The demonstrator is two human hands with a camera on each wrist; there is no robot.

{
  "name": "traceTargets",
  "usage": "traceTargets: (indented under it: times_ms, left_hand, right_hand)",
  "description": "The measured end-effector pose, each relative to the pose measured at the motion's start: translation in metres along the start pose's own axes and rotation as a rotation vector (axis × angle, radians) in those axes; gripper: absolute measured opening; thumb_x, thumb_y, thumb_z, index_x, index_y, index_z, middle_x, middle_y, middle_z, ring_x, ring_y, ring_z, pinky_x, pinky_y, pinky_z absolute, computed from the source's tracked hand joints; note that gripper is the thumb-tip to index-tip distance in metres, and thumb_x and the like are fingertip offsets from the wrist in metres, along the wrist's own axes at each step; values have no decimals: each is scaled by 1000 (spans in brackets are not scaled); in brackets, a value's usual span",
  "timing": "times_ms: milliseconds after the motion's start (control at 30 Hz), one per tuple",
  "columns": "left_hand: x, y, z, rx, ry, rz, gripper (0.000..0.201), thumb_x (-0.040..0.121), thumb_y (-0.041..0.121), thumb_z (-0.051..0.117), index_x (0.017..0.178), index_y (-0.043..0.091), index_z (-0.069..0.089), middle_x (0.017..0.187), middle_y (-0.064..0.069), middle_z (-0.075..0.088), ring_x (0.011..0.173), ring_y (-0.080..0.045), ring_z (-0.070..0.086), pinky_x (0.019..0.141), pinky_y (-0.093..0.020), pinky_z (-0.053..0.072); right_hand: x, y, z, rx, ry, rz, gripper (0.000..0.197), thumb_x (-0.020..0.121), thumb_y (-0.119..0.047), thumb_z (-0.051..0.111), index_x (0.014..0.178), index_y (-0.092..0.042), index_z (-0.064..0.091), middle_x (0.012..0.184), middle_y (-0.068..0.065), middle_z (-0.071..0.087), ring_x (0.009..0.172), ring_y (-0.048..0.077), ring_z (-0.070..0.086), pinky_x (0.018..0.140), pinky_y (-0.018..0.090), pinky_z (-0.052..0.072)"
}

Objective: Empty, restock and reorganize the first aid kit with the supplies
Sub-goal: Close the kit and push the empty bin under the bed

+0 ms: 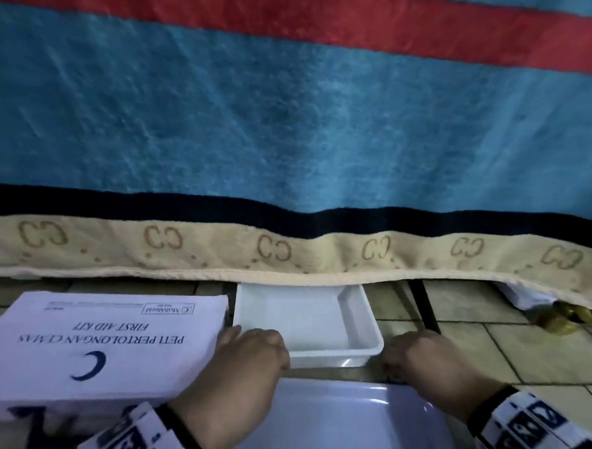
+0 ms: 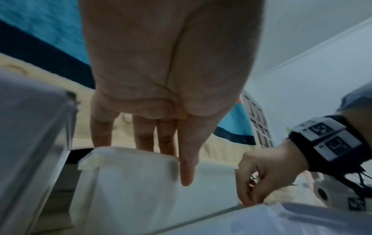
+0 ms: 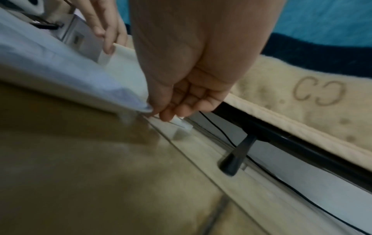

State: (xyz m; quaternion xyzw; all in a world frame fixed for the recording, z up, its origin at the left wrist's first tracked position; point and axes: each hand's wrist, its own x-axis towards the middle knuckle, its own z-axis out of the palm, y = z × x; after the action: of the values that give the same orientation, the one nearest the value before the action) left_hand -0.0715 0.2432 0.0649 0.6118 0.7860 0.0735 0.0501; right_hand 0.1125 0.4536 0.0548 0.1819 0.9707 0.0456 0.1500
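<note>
White plastic tray (image 1: 351, 316): on the tiled floor (image 1: 538, 353), at 12 o'clock from the person, far edge tucked under the blanket (image 1: 293, 121).
Left hand (image 1: 250, 355): fingers over the tray's near-left rim, thumb down the outer wall — gripping it.
Right hand (image 1: 428, 358): fingers curled down at the tray's near-right corner; firm grip or just touching, can't tell.
First aid kit (image 1: 93, 344): white lidded box, at 9 o'clock, just beside the tray.
Large tray (image 1: 345, 426): pale, at 6 o'clock, under both wrists.
</note>
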Motion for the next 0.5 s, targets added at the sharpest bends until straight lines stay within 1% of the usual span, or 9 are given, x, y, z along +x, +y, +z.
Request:
traceTargets:
  times_ms: [33, 67, 167, 200, 267, 333, 367, 433, 500]
  left_hand:
    - [0, 0, 3, -8, 57, -7, 35, 35, 24, 83, 61, 38, 64, 71, 25, 57, 66, 7, 60, 66, -27, 57]
    - [1, 1, 2, -28, 125, -6, 35, 40, 19, 80, 66, 38, 66, 75, 25, 58, 68, 8, 59, 68, -27, 55]
    - [5, 6, -14, -207, 204, -45, 27, 67, 13, 59, 83, 32, 70, 88, 27, 58, 83, 8, 47, 80, -25, 49]
    - [7, 6, -18, -259, 239, -76, 26, 77, 15, 52, 86, 30, 71, 89, 28, 56, 85, 10, 46, 86, -20, 44]
    - [10, 7, -24, -373, 307, -132, 25, 90, 11, 52, 85, 23, 73, 88, 27, 56, 85, 16, 50, 80, -4, 36]
    - [13, 8, -29, -406, 374, -169, 24, 88, 2, 58, 80, 19, 74, 87, 27, 58, 90, 14, 53, 76, 2, 34]
    - [13, 6, -31, -404, 395, -183, 25, 87, 1, 59, 79, 19, 74, 87, 27, 59, 93, 12, 53, 75, 2, 34]
    - [14, 2, -31, -400, 384, -209, 27, 86, 0, 60, 75, 23, 72, 84, 25, 60, 92, 7, 54, 73, 1, 36]
    - [13, 0, -31, -396, 347, -226, 33, 84, 0, 61, 67, 28, 63, 81, 16, 60, 87, 2, 56, 69, -3, 38]
  right_hand:
    - [5, 6, 6, -43, 24, -33, 50, 26, -25, 83, 66, -37, 55, 60, -19, 56, 54, -1, 58, 49, 13, 37]
    - [9, 11, 12, -46, 39, -76, 53, 29, -24, 82, 70, -37, 51, 63, -19, 56, 57, -1, 59, 51, 13, 40]
    - [10, 17, 6, 31, 131, -173, 44, 53, -21, 71, 81, -38, 42, 72, -18, 52, 70, 1, 58, 63, 13, 34]
    - [8, 20, 3, 107, 198, -196, 36, 61, -20, 67, 82, -37, 43, 75, -17, 50, 74, 1, 56, 65, 14, 34]
    - [1, 21, -7, 294, 289, -266, 24, 77, -10, 60, 82, -32, 51, 83, -14, 49, 80, 1, 54, 67, 18, 43]
    - [-9, 27, -12, 446, 322, -320, 21, 89, -2, 52, 88, -22, 60, 87, -12, 55, 84, -1, 58, 72, 14, 47]
    - [-18, 29, -17, 517, 330, -356, 23, 90, -2, 50, 86, -23, 59, 90, -13, 58, 94, -1, 59, 75, 11, 45]
    - [-26, 34, -28, 746, 293, -342, 29, 87, -5, 51, 74, -31, 51, 103, -20, 61, 122, -3, 48, 86, 7, 39]
    - [-42, 43, -38, 993, 225, -328, 33, 88, -8, 58, 71, -35, 52, 115, -20, 64, 124, -5, 47, 93, 10, 40]
